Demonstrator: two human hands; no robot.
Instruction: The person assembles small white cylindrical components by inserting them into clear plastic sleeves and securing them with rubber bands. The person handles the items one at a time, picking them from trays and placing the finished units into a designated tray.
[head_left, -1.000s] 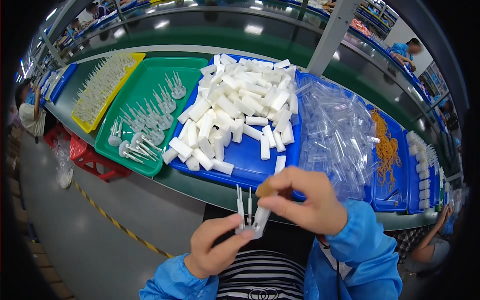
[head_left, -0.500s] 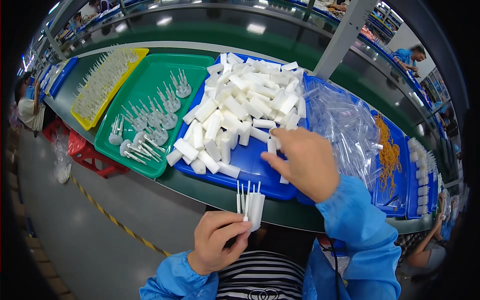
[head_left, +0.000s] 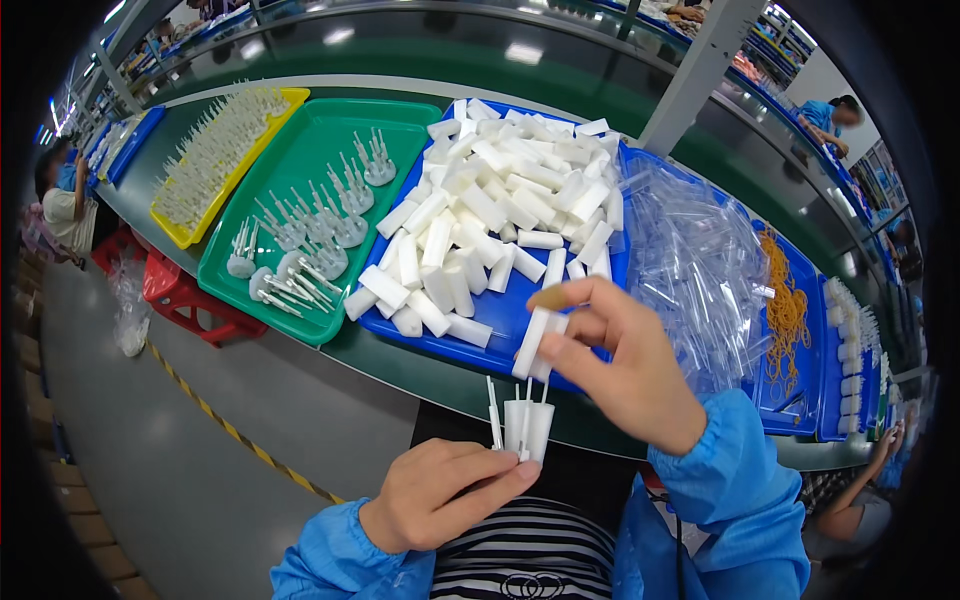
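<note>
Nearest the viewer, low in the frame, the person's left hand [head_left: 440,495] comes out of a blue sleeve. Its fingers are curled closed around a small cluster of white plastic pieces [head_left: 522,422]: a few short white caps [head_left: 530,428] held upright side by side, with thin white stems poking up from them.

Just above and to the right, the right hand [head_left: 625,370] hovers over that cluster. Its thumb and forefinger are pinched shut on one more white cap [head_left: 535,342], tilted slightly, its lower end close above the stems but not yet touching them.

To do this well, it seems best to hold the left-hand cluster still and upright, line the open end of the new cap squarely over a free stem, and press straight down rather than at an angle, since the thin stems look easy to bend.

Beyond the hands runs a long green surface [head_left: 395,355]. On it, directly ahead, a blue tray [head_left: 500,320] is heaped with loose white caps. To its left a green tray [head_left: 300,165] holds finished clusters with stems standing up, and farther left a yellow tray [head_left: 290,97] carries rows of thin white stems. To the right lie a pile of clear plastic bags [head_left: 690,260] and a heap of orange rubber bands [head_left: 790,315]. Other workers sit far off along the line.
</note>
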